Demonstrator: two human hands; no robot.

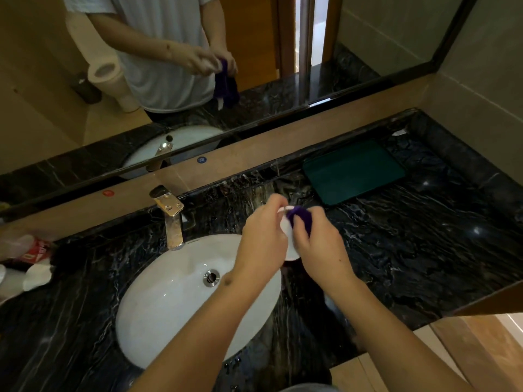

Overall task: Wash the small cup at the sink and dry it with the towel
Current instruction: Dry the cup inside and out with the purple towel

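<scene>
A small white cup (pixel 289 244) is held above the right rim of the white oval sink (pixel 175 301). My left hand (pixel 263 239) grips the cup from the left. My right hand (pixel 319 244) presses a purple towel (pixel 301 217) into the cup's mouth. Most of the cup is hidden between my two hands. The towel's hanging part shows only in the mirror. The gold tap (pixel 169 216) stands behind the sink with no water running.
The black marble counter (pixel 410 250) is wet. A dark green tray (pixel 353 171) lies at the back right. Crumpled wrappers and a white paper cup (pixel 36 275) sit at the left edge. A mirror (pixel 198 66) runs along the back wall.
</scene>
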